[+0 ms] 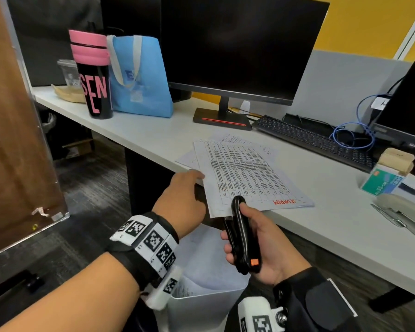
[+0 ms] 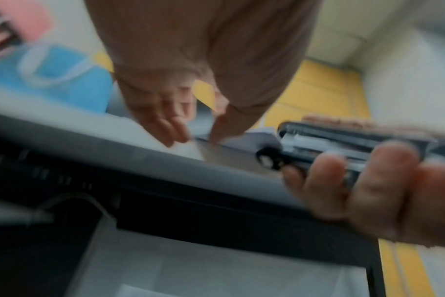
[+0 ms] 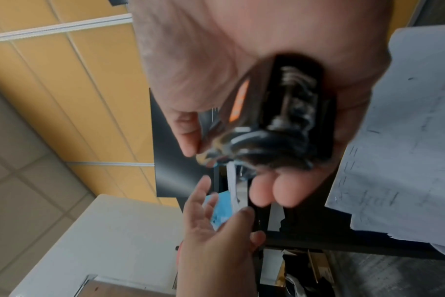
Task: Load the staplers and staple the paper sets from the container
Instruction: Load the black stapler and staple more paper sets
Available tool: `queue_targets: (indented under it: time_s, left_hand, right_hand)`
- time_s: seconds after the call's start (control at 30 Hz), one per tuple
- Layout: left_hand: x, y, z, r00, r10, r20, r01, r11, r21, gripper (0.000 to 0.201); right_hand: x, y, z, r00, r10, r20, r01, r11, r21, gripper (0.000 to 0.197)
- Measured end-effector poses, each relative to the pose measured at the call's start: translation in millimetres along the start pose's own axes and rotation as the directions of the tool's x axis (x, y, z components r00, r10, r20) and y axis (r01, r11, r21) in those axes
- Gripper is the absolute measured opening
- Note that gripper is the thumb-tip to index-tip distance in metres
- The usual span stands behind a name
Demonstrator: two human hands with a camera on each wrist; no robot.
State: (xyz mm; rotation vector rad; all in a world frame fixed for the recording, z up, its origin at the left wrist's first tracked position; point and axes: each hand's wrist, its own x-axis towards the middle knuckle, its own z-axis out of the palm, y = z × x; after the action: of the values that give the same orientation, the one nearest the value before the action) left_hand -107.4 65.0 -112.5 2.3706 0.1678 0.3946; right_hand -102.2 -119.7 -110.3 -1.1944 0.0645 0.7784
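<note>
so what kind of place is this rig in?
Most likely an office cubicle workstation: a dark monitor and keyboard sit on a long white desk with grey partition panels behind, and a printed paper set is being stapled at the desk edge.

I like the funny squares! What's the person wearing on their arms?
Both hands are bare. The left wrist wears a black band with a white strip of black square code patterns. The right wrist wears a black strap, and a white block with similar code squares sits beside it.
</note>
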Motion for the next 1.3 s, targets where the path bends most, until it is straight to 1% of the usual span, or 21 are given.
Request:
queue_targets:
  time_s: [0.03,0.07,0.1,0.13,0.17,0.23,0.3,0.33,0.4,0.43,0.5,0.57,0.63,0.83,0.97,1.07,1.2,1.27,1.3]
  left_hand:
    - [-0.3,-3.5,-0.5,0.989,0.139,0.049,-0.144,0.985,0.100,0.061]
    - [-0.2,-4.8,-0.8,0.964,0.246,0.104,-0.260,0.953,0.155,0.068]
    - [-0.6,-5.7,-0.2,0.933,0.333,0.136,-0.353,0.920,0.168,0.065]
    - [0.5,-7.6,1.9,0.909,0.391,0.143,-0.411,0.897,0.161,0.056]
    - [1.8,-7.8,2.5,0.900,0.415,0.133,-0.432,0.891,0.138,0.044]
    - [4.5,-6.2,2.9,0.923,0.377,0.081,-0.379,0.925,0.013,0.025]
    - [6.6,1.3,0.4,0.961,0.275,0.037,-0.268,0.954,-0.131,0.011]
    - [8.1,5.9,-1.4,0.976,0.220,0.008,-0.214,0.959,-0.187,0.007]
    - [12.9,12.6,-3.6,0.993,0.112,-0.027,-0.115,0.945,-0.306,0.014]
    - [15.7,14.9,-4.1,0.998,0.051,-0.021,-0.055,0.927,-0.371,0.018]
    - [21.9,18.1,-5.5,0.997,-0.074,0.031,0.080,0.863,-0.498,0.026]
    - [24.9,21.0,-5.9,0.980,-0.177,0.091,0.196,0.770,-0.608,0.026]
    - [25.6,22.6,-6.0,0.965,-0.231,0.125,0.255,0.714,-0.652,0.024]
    - [24.7,22.7,-5.3,0.955,-0.251,0.159,0.293,0.709,-0.641,0.021]
    - [23.6,20.9,-5.0,0.956,-0.249,0.155,0.290,0.730,-0.619,0.019]
    - [19.9,22.7,-4.4,0.964,-0.220,0.152,0.267,0.742,-0.615,0.018]
    - [10.7,23.3,1.0,0.980,-0.172,0.099,0.191,0.678,-0.710,0.021]
    - [7.8,18.1,7.4,0.976,-0.216,0.033,0.173,0.669,-0.723,0.018]
    - [7.0,13.8,10.4,0.963,-0.270,0.000,0.187,0.665,-0.723,0.022]
  right_hand:
    - [-0.6,0.7,-3.0,1.000,0.011,0.009,-0.011,1.000,-0.010,0.054]
    - [-1.6,1.0,-5.2,0.999,0.022,0.023,-0.022,1.000,-0.020,0.052]
    - [-2.7,1.2,-6.6,0.999,0.034,0.037,-0.032,0.999,-0.033,0.050]
    - [-3.5,1.5,-7.4,0.998,0.045,0.050,-0.043,0.998,-0.048,0.050]
    - [-3.8,2.0,-7.9,0.997,0.055,0.060,-0.051,0.997,-0.064,0.050]
    - [-3.7,3.3,-9.0,0.995,0.061,0.076,-0.055,0.995,-0.083,0.051]
    - [-4.1,3.8,-10.3,0.993,0.069,0.099,-0.060,0.994,-0.091,0.051]
    - [-4.4,4.0,-10.8,0.990,0.079,0.119,-0.068,0.993,-0.098,0.050]
    - [-5.5,5.0,-12.3,0.982,0.101,0.158,-0.080,0.988,-0.132,0.050]
    - [-5.4,6.0,-13.0,0.978,0.112,0.177,-0.084,0.984,-0.157,0.050]
    - [-4.3,9.2,-14.2,0.969,0.132,0.207,-0.092,0.978,-0.190,0.053]
    - [-3.2,12.3,-14.6,0.968,0.138,0.210,-0.097,0.976,-0.195,0.053]
    - [-2.7,14.6,-13.7,0.969,0.143,0.201,-0.103,0.975,-0.196,0.050]
    - [-3.2,16.4,-11.5,0.968,0.158,0.196,-0.117,0.971,-0.208,0.050]
    - [-2.8,15.6,-12.8,0.969,0.140,0.205,-0.100,0.976,-0.191,0.053]
    - [-2.9,15.1,-13.0,0.971,0.126,0.201,-0.091,0.980,-0.178,0.050]
    - [-4.1,11.2,-9.6,0.987,0.071,0.142,-0.053,0.991,-0.122,0.049]
    - [-4.8,8.5,-8.2,0.992,0.038,0.116,-0.029,0.996,-0.083,0.050]
    - [-5.2,7.7,-8.1,0.993,0.030,0.110,-0.022,0.997,-0.073,0.050]
